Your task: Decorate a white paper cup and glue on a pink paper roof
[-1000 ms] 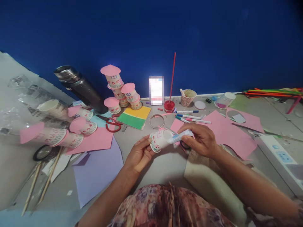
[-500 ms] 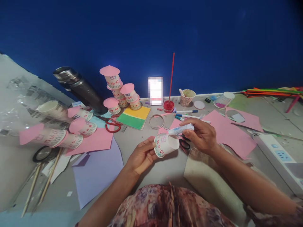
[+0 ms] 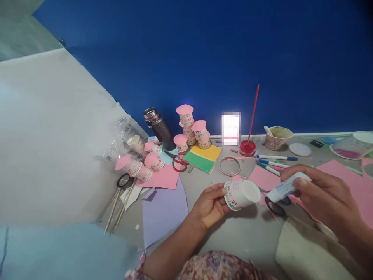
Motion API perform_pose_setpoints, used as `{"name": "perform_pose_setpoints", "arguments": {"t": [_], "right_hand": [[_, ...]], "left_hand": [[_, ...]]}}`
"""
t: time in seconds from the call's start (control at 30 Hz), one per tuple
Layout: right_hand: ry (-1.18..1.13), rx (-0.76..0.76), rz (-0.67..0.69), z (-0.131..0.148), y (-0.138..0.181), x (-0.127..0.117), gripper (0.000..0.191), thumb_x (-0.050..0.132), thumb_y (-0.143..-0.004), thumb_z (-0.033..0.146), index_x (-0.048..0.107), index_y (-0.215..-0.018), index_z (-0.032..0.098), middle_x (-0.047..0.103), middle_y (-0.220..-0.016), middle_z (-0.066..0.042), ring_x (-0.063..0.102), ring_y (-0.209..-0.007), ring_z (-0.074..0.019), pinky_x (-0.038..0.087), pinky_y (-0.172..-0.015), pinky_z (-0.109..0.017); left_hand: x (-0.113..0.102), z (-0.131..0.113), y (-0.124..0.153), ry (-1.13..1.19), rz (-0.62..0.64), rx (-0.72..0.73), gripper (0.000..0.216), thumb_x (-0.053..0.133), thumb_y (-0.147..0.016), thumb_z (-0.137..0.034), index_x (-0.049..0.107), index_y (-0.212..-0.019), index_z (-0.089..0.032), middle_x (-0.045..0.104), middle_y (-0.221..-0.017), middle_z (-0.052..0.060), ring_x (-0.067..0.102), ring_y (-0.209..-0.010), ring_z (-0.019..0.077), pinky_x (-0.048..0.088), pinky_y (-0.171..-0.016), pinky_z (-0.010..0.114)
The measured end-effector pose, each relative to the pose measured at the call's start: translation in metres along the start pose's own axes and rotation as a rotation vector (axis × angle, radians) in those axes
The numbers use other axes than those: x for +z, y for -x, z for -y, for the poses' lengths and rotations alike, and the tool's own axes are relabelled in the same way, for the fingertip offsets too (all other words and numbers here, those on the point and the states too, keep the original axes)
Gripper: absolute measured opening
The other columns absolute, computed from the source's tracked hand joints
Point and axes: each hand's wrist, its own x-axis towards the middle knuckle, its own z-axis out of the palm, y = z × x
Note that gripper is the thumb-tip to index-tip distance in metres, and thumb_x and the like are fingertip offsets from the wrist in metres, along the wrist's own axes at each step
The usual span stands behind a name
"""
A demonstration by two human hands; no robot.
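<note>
My left hand (image 3: pixel 210 204) grips a small decorated paper cup (image 3: pixel 240 194) lying on its side, its white base turned to the right. My right hand (image 3: pixel 326 197) is closed round a white and blue glue tube (image 3: pixel 287 187), whose tip points left toward the cup's base, a short gap away. Black-handled scissors (image 3: pixel 275 208) lie on the grey table (image 3: pixel 247 233) just under the tube. Pink paper (image 3: pixel 264 178) lies behind the cup.
Finished cups with pink round lids are stacked at the back (image 3: pixel 190 130) and lie at the left (image 3: pixel 140 165). Red scissors (image 3: pixel 178 163), a metal flask (image 3: pixel 159 126), a yellow-green pad (image 3: pixel 204 157), a ring (image 3: pixel 230 166), markers (image 3: pixel 272 161), a red pot with a stick (image 3: pixel 247 147), lilac paper (image 3: pixel 164 210).
The view has swung left, so everything sits further right in the picture. The glue tube has drawn back from the cup's base and the cup now lies lower, near the table.
</note>
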Motion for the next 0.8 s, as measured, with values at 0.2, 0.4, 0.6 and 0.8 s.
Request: {"name": "perform_pose_setpoints", "arguments": {"t": [0.2, 0.4, 0.6, 0.8], "right_hand": [[-0.271, 0.19, -0.086, -0.019, -0.021, -0.001, 0.029, 0.075, -0.09, 0.052, 0.082, -0.078, 0.027, 0.07, -0.07, -0.007, 0.057, -0.052, -0.0203, 0.05, -0.04, -0.035], [-0.465, 0.327, -0.155, -0.037, -0.028, -0.002, 0.023, 0.081, -0.082, 0.048, 0.078, -0.076, 0.026, 0.065, -0.065, -0.003, 0.049, -0.052, -0.0149, 0.04, -0.039, -0.029], [-0.654, 0.483, -0.105, -0.037, -0.035, -0.003, 0.024, 0.083, -0.072, 0.039, 0.072, -0.08, 0.019, 0.073, -0.072, -0.004, 0.044, -0.048, -0.0095, 0.033, -0.039, -0.023], [-0.726, 0.626, 0.056, -0.036, -0.023, 0.023, 0.031, 0.084, -0.073, 0.043, 0.069, -0.083, 0.018, 0.07, -0.067, 0.0, 0.036, -0.042, -0.0054, 0.026, -0.038, -0.019]], "left_hand": [[0.006, -0.001, 0.003, 0.059, 0.094, 0.062, 0.032, 0.073, -0.089, -0.01, 0.071, -0.121, -0.009, 0.08, -0.118, 0.017, 0.077, -0.109, 0.0278, 0.058, -0.104, 0.044], [0.016, -0.018, 0.011, 0.025, 0.041, 0.133, 0.024, 0.068, -0.094, -0.009, 0.071, -0.118, -0.009, 0.082, -0.112, 0.015, 0.08, -0.1, 0.0268, 0.064, -0.095, 0.042], [0.025, -0.024, 0.01, 0.038, -0.081, 0.081, 0.045, 0.06, -0.101, -0.012, 0.057, -0.145, -0.014, 0.081, -0.122, 0.014, 0.08, -0.104, 0.0252, 0.067, -0.091, 0.039], [0.04, -0.014, 0.008, 0.167, -0.21, 0.041, 0.046, 0.054, -0.105, -0.015, 0.052, -0.15, -0.017, 0.078, -0.13, 0.015, 0.079, -0.111, 0.0249, 0.065, -0.096, 0.039]]}}
